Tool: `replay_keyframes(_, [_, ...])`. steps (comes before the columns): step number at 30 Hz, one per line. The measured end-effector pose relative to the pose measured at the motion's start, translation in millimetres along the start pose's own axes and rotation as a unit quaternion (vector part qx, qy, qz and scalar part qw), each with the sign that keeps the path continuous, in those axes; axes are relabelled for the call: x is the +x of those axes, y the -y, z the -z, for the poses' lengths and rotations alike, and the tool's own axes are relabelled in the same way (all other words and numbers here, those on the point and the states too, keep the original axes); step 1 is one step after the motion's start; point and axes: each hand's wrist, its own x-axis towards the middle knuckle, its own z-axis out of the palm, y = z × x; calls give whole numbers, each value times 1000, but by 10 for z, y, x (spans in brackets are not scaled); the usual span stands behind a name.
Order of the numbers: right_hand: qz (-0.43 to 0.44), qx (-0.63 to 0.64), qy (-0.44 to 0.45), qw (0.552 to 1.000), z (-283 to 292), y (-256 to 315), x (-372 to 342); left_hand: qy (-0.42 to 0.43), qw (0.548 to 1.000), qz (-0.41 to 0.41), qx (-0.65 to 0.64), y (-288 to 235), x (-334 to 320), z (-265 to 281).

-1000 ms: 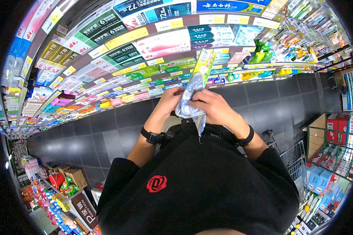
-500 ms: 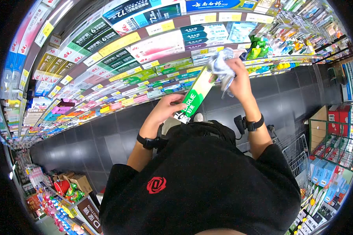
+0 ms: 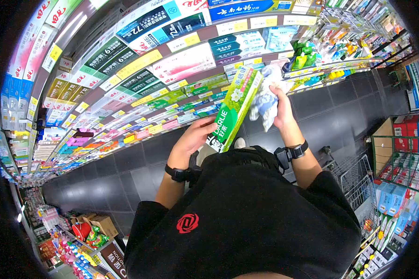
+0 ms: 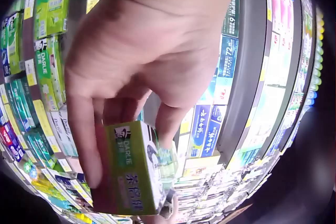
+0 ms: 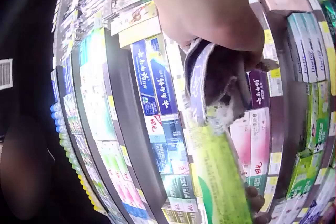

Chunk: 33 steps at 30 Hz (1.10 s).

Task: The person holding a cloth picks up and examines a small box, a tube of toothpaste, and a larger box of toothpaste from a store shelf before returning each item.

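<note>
My left hand (image 3: 193, 137) grips the lower end of a green Darlie toothpaste box (image 3: 235, 109), its thumb and fingers on opposite sides in the left wrist view. The box tilts up and away, its broad printed face showing, and its small end panel faces the left wrist camera. Bunched in my right hand (image 3: 282, 109) is a crumpled blue-and-white cloth (image 3: 266, 106), held beside the far end of the box. In the right wrist view the cloth (image 5: 199, 85) overlaps that end of the box (image 5: 223, 176). Most of the right fingers are hidden there.
Ahead stand tiered shelves of boxed toothpaste (image 3: 181, 63) with yellow price tags. Dark floor tiles (image 3: 307, 111) run below them. At the right is a wire shopping cart (image 3: 356, 179); a promotion stand (image 3: 109, 260) is at the lower left.
The cloth first lay over the box between both hands. My right hand has drawn it along to the far end and then off to the right, leaving the box's printed face uncovered.
</note>
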Motion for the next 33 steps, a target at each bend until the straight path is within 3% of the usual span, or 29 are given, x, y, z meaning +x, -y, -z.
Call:
replay_keyframes(4, [-23, -31, 105, 994, 128, -245, -69, 14, 997, 31, -69, 14, 67, -76])
replay_keyframes(7, [-62, -107, 122, 985, 10, -257, -105, 13, 997, 28, -68, 28, 97, -116])
replay_keyframes(17, [-37, -154, 96, 983, -155, -350, -177, 41, 997, 55, -41, 110, 57, -89])
replay_keyframes(19, [-12, -190, 90, 977, -205, -342, -177, -16, 991, 106, 84, 32, 34, -158])
replay_keyframes(20, [-14, -191, 91, 977, -246, -345, -185, -17, 991, 106, 83, 49, 53, -166])
replay_keyframes(22, [34, -291, 51, 955, -321, -366, -192, -70, 983, -53, 159, 96, 119, -205])
replay_keyframes(23, [32, -292, 53, 954, -326, -399, -181, -72, 984, -54, 157, 73, 128, -260])
replay_keyframes(25, [124, -361, 88, 920, -330, -474, -139, -93, 954, -143, 245, -35, 136, -383])
replay_keyframes(30, [138, -443, 110, 879, -473, -461, -236, -72, 956, -141, 248, 8, 282, -234])
replay_keyframes(33, [117, -423, 103, 893, -524, -395, -273, -86, 978, -89, 165, 29, 236, -247])
